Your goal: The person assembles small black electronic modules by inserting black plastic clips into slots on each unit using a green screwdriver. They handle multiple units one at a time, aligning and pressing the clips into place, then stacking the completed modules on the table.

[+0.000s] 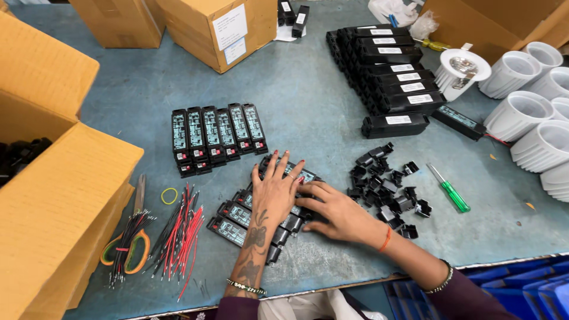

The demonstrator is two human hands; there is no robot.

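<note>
Both hands lie flat on a loose row of open black driver modules [249,216] near the front edge of the blue-grey table [308,101]; the left hand [274,192] is spread wide, fingers fanned over the upper units, gripping nothing; the right hand [335,212] rests palm-down beside it, fingers extended onto the same cluster, also holding nothing. The modules look like rigid plastic shells with bare circuit boards showing — probably light, stiff and a little slick, and the boards likely fragile; a hold on the long plastic sides seems safer than pressing the components. A tidy row of like modules [216,137] stands just behind; small black caps [388,186] lie to the right, a green screwdriver [450,191] beyond them; red and black wires [178,234] lie to the left, beside scissors [133,237].
</note>
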